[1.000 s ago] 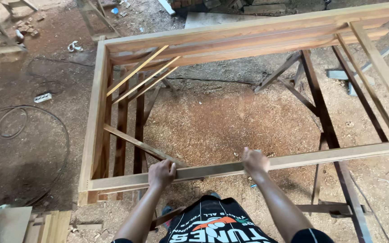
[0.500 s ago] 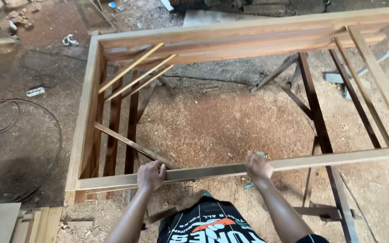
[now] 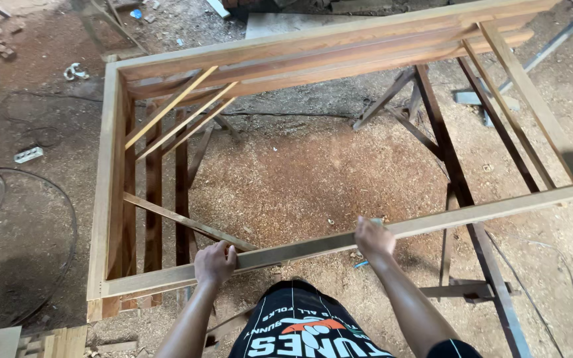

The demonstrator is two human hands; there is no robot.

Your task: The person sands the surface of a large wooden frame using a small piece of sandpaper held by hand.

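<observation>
Left hand (image 3: pixel 215 263), right hand (image 3: pixel 373 238) — both gripping near rail (image 3: pixel 300 250) of wooden frame (image 3: pixel 111 172).

Wooden frame (image 3: pixel 111 179) running off right edge; trestle (image 3: pixel 462 199) feet lying partly hidden; fingers (image 3: pixel 223 254) curling out of sight behind near rail (image 3: pixel 300 250).

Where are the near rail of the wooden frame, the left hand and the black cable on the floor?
near rail (image 3: pixel 432 224), head view, top face of the rail right of the right hand.
left hand (image 3: pixel 215 262), head view, back of the hand gripping the rail.
black cable (image 3: pixel 67 219), head view, curved stretch on the dirt floor at left.
</observation>
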